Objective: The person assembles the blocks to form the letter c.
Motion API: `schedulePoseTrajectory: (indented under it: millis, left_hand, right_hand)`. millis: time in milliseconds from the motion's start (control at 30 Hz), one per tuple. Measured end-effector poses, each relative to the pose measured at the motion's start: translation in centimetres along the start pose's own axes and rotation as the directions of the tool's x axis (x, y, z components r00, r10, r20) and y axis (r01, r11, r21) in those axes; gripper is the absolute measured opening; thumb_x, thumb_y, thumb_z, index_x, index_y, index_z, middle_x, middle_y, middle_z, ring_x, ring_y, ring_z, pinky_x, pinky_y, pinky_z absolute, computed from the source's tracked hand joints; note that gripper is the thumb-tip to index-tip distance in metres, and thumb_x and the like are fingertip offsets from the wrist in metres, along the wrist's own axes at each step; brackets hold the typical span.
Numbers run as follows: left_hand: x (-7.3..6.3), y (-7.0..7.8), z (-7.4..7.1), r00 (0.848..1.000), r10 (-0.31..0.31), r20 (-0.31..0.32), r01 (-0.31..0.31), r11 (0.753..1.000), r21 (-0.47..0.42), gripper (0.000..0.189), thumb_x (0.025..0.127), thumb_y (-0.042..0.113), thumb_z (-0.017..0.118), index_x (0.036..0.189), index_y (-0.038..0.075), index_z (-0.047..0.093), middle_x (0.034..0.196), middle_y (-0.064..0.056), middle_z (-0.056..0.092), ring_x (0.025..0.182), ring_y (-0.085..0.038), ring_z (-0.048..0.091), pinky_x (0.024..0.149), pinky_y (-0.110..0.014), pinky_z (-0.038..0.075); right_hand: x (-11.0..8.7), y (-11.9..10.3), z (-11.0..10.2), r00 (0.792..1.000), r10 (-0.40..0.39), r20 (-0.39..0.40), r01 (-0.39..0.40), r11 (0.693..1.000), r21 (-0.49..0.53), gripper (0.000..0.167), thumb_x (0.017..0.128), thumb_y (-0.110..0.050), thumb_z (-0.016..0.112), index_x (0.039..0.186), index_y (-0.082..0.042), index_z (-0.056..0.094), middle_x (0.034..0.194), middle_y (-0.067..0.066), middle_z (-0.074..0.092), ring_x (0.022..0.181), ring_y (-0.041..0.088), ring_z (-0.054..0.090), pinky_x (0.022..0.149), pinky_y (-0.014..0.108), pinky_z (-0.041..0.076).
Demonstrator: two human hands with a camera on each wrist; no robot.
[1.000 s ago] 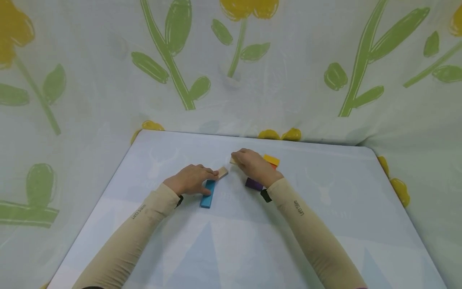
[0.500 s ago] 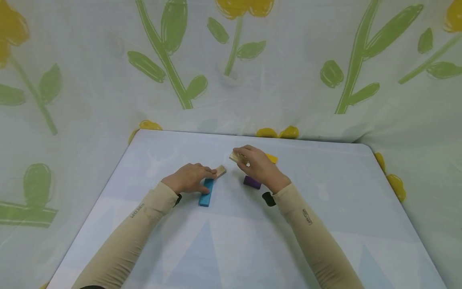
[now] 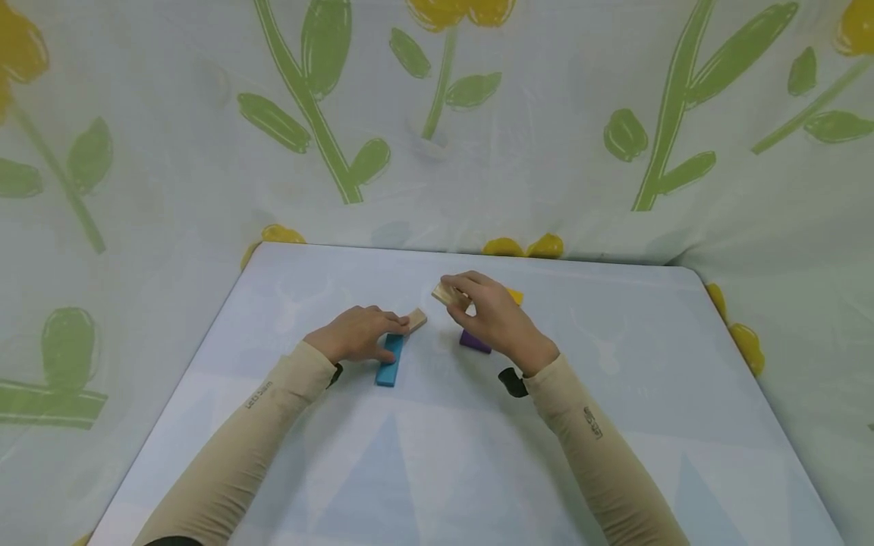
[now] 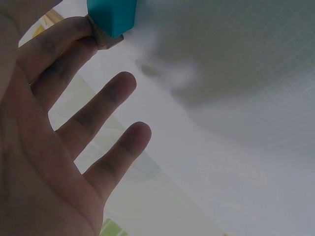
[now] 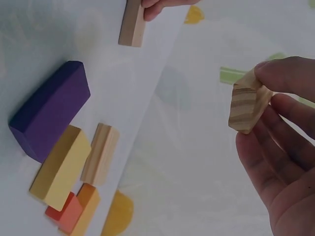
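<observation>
My right hand [image 3: 495, 311] pinches a natural wooden block [image 5: 248, 101] between thumb and fingertips, its grained end showing in the right wrist view. Left of it, my left hand [image 3: 358, 334] is low over the table, fingers spread. Its index and middle fingertips touch a second natural wooden block [image 3: 417, 319], as the left wrist view also shows. The left thumb overlaps a long blue block [image 3: 388, 371] that lies against that wooden block at an angle. Part of both blocks is hidden by the hand.
Beneath the right hand lie a purple block [image 5: 51, 108], a pale yellow block [image 5: 61, 167], another natural wooden block [image 5: 100, 155], a red-orange block [image 5: 65, 212] and an orange block [image 5: 84, 209]. A flower-printed curtain [image 3: 519, 174] hangs behind the white table [image 3: 273, 455].
My right hand has raised the wooden block and tilted it, with the wrist turning outward. My left hand has stayed nearly in place at the blue and wooden blocks.
</observation>
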State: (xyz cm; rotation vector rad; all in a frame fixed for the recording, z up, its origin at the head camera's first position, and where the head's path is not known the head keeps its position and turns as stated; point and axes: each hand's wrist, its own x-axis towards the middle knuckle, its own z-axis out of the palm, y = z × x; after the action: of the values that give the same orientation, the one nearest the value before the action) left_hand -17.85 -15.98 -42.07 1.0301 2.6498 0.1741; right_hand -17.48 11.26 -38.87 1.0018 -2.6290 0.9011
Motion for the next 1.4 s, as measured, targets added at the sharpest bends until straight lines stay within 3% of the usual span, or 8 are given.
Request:
schedulePoseTrajectory:
  millis: [333, 800, 1400]
  left_hand:
    - [-0.2, -0.1, 0.1, 1.0, 0.014, -0.002, -0.014, 1.0, 0.002, 0.057, 0.089, 0.037, 0.079, 0.138, 0.012, 0.065, 0.149, -0.005, 0.054, 0.125, -0.034, 0.057, 0.1, -0.049, 0.049]
    - [-0.2, 0.0, 0.1, 1.0, -0.017, 0.016, 0.017, 1.0, -0.017, 0.057, 0.09, 0.037, 0.079, 0.14, 0.014, 0.063, 0.151, -0.002, 0.052, 0.126, -0.032, 0.056, 0.102, -0.048, 0.048]
    - [0.0, -0.3, 0.2, 1.0, -0.018, 0.003, 0.018, 1.0, -0.008, 0.059, 0.089, 0.037, 0.08, 0.14, 0.013, 0.063, 0.151, -0.003, 0.052, 0.126, -0.03, 0.056, 0.104, -0.047, 0.047]
  right_hand:
    - [-0.8, -0.3, 0.4, 1.0, -0.008, 0.002, 0.008, 1.0, 0.026, 0.043, 0.092, -0.009, 0.073, 0.133, -0.002, 0.065, 0.12, 0.009, 0.068, 0.088, 0.014, 0.065, 0.074, 0.03, 0.057]
    - [-1.9, -0.5, 1.5, 0.998, 0.045, 0.048, -0.049, 0.995, 0.086, 0.043, 0.092, -0.011, 0.075, 0.133, -0.005, 0.065, 0.12, 0.009, 0.067, 0.093, 0.017, 0.064, 0.079, 0.039, 0.06]
    - [-3.3, -1.7, 2.3, 0.988, 0.084, 0.13, -0.099, 0.989, 0.113, 0.044, 0.093, -0.015, 0.076, 0.135, -0.009, 0.065, 0.12, 0.004, 0.064, 0.093, 0.014, 0.063, 0.08, 0.036, 0.06]
